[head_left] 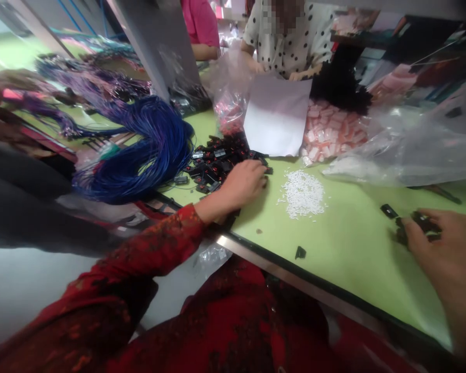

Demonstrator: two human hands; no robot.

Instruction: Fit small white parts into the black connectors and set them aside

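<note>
My left hand (245, 182) lies curled at the right side of a pile of small black parts (213, 163), some with orange or white marks; its fingertips point down and whatever they grip is hidden. At the right of the table, my right hand (427, 233) is closed around several small black parts. Another black part (389, 211) lies beside its fingertips. Between the hands is a heap of small white pieces (303, 194). One black piece (300, 253) rests alone near the front edge.
A blue cable bundle (155, 150) lies at the left. Behind the heap are a white sheet (275, 116), pink-white parts (330, 129), a black pile (337, 85) and a clear plastic bag (407, 150). A person in a dotted shirt (291, 46) sits opposite. The table's edge (279, 267) runs in front.
</note>
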